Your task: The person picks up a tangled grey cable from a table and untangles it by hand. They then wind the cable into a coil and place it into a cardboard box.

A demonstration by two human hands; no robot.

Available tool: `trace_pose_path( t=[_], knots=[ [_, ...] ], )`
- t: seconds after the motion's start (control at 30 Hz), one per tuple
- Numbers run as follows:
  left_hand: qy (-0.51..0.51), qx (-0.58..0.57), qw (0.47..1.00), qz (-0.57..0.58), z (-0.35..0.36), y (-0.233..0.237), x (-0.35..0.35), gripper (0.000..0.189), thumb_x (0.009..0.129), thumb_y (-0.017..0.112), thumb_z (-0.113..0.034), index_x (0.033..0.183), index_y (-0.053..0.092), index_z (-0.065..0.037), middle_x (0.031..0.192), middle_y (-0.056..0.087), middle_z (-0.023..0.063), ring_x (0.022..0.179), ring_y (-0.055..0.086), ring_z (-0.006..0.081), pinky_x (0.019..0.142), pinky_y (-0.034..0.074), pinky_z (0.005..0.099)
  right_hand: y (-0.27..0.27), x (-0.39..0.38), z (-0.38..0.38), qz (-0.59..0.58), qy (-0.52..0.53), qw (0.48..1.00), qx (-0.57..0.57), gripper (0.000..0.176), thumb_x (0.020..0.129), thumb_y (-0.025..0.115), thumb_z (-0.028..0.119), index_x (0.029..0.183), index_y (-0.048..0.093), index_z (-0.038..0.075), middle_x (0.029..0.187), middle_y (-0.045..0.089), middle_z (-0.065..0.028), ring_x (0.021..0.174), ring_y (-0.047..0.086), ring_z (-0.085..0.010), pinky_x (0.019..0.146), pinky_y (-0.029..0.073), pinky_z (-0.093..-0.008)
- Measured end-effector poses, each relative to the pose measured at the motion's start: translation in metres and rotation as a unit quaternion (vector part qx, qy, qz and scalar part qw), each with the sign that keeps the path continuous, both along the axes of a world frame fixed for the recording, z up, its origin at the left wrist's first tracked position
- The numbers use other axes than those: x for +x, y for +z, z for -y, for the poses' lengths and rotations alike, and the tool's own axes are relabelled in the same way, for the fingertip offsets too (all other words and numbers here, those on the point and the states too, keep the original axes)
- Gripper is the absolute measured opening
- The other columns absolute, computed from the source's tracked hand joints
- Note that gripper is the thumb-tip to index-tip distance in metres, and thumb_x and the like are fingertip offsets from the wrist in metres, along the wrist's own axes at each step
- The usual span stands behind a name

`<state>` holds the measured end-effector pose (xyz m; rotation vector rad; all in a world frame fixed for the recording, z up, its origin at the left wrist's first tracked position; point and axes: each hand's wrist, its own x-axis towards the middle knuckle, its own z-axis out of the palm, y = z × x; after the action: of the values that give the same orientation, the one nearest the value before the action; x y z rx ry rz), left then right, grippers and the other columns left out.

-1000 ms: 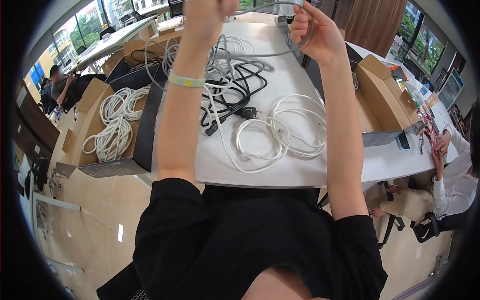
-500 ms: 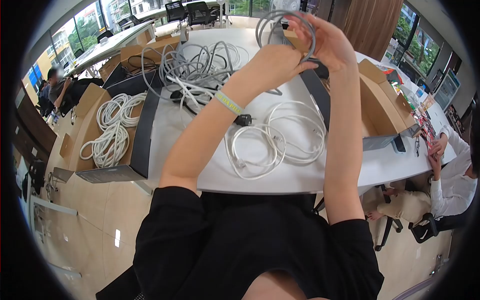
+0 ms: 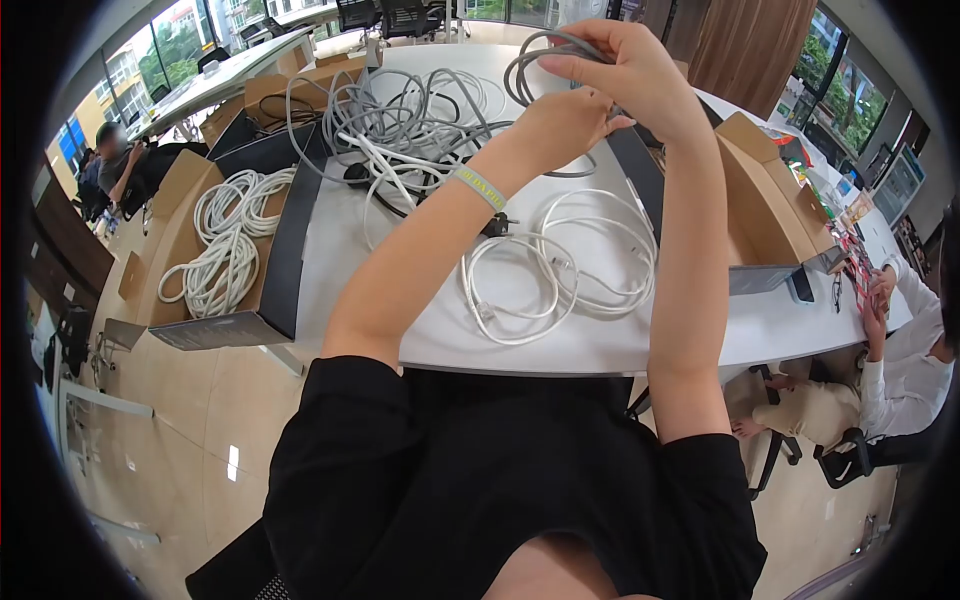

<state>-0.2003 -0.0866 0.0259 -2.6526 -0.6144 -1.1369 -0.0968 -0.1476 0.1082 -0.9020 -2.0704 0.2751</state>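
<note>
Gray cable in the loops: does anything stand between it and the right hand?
Nothing visible does: the right hand holds the gray cable directly. The left hand is nearer the body, not in between.

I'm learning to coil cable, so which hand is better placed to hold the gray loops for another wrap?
Probably the right hand: it grips the gray loops, thumb across them. The left hand is lower, closer to the gray tangle.

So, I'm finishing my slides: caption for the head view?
Right hand gripping grey loops, left hand close by; white coils lie on the table.
</note>
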Motion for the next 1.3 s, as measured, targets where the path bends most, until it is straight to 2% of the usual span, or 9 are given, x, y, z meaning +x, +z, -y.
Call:
trace_pose_path(
  t=[0.17,0.37,0.6,0.7,0.93,1.07,1.1,1.2,1.3],
  knots=[
    [-0.003,0.034,0.997,0.072,0.007,0.009,-0.003,0.046,0.087,0.047,-0.043,0.095,0.051,0.002,0.091,0.058,0.0185,0.072,0.061,0.0316,0.057,0.051,0.0388,-0.005,-0.008,-0.005,-0.06,-0.041,0.993,0.093,0.032,0.079,0.065,0.03,0.089,0.066,-0.001,0.069,0.062,-0.0021,0.056,0.05,-0.0087,0.053,0.039,-0.0231],
    [0.06,0.02,0.998,0.004,0.021,0.026,-0.017,0.038,0.087,0.05,-0.038,0.086,0.057,0.0,0.069,0.059,0.0144,0.06,0.056,0.0306,0.053,0.043,0.0389,0.003,-0.004,0.001,-0.215,0.073,0.97,-0.083,0.049,0.076,0.067,0.038,0.097,0.062,-0.006,0.074,0.061,-0.0069,0.063,0.054,-0.0103,0.054,0.042,-0.0219],
    [-0.052,-0.067,0.951,0.297,-0.009,0.044,-0.041,0.035,0.092,0.043,-0.029,0.071,0.054,-0.003,0.049,0.046,0.0046,0.044,0.047,0.0155,0.045,0.037,0.0304,0.0,-0.012,-0.006,-0.311,0.042,0.945,0.091,0.019,0.085,0.06,0.015,0.097,0.057,-0.001,0.077,0.06,-0.0035,0.061,0.054,-0.0064,0.053,0.042,-0.0161],
    [-0.121,-0.042,0.895,0.428,-0.011,0.055,-0.049,0.04,0.095,0.037,-0.031,0.063,0.045,-0.007,0.05,0.041,0.0006,0.044,0.038,0.0091,0.044,0.031,0.0242,-0.013,-0.016,-0.017,-0.173,-0.01,0.984,0.036,0.086,0.067,0.073,0.047,0.121,0.041,-0.012,0.094,0.059,-0.0166,0.069,0.06,-0.0169,0.055,0.048,-0.0234],
    [-0.239,-0.094,0.843,0.473,0.001,0.081,-0.093,0.04,0.096,0.037,-0.034,0.065,0.041,-0.009,0.057,0.04,-0.0007,0.05,0.034,0.0073,0.048,0.029,0.0212,-0.021,-0.055,0.008,-0.119,0.079,0.976,-0.166,0.055,0.074,0.067,0.028,0.115,0.051,-0.005,0.079,0.062,-0.0098,0.071,0.06,-0.0112,0.065,0.049,-0.025],
    [-0.434,-0.242,0.652,0.573,0.001,0.093,-0.11,0.035,0.095,0.041,-0.032,0.066,0.037,-0.013,0.056,0.032,-0.0023,0.048,0.031,0.0085,0.047,0.028,0.0221,-0.022,-0.04,-0.002,0.048,0.081,0.983,-0.157,0.038,0.075,0.057,0.016,0.108,0.058,-0.002,0.08,0.063,-0.0095,0.067,0.06,-0.0113,0.062,0.049,-0.0234],
    [-0.732,-0.424,0.361,0.393,-0.008,0.093,-0.122,0.034,0.094,0.041,-0.031,0.066,0.036,-0.013,0.056,0.03,-0.0025,0.049,0.032,0.009,0.047,0.03,0.0225,-0.024,-0.039,-0.008,0.087,0.036,0.984,-0.151,0.035,0.075,0.057,0.015,0.106,0.059,-0.002,0.08,0.063,-0.0084,0.067,0.059,-0.011,0.06,0.049,-0.0228],
    [-0.662,-0.388,0.455,0.452,0.016,0.1,-0.124,0.034,0.095,0.038,-0.029,0.066,0.037,-0.012,0.056,0.031,-0.0024,0.048,0.033,0.0095,0.048,0.032,0.0223,-0.04,-0.032,-0.032,0.055,-0.023,0.988,-0.142,0.031,0.072,0.058,0.015,0.097,0.063,-0.003,0.076,0.063,-0.009,0.063,0.06,-0.0114,0.056,0.049,-0.0234],
    [-0.705,-0.49,0.343,0.381,0.036,0.102,-0.118,0.037,0.096,0.034,-0.031,0.065,0.039,-0.01,0.055,0.034,-0.0019,0.047,0.035,0.0098,0.045,0.033,0.0205,-0.046,-0.018,-0.051,-0.074,-0.066,0.989,-0.108,0.028,0.07,0.058,0.011,0.092,0.064,-0.004,0.071,0.062,-0.0096,0.058,0.06,-0.0118,0.052,0.049,-0.0244]
  ],
)
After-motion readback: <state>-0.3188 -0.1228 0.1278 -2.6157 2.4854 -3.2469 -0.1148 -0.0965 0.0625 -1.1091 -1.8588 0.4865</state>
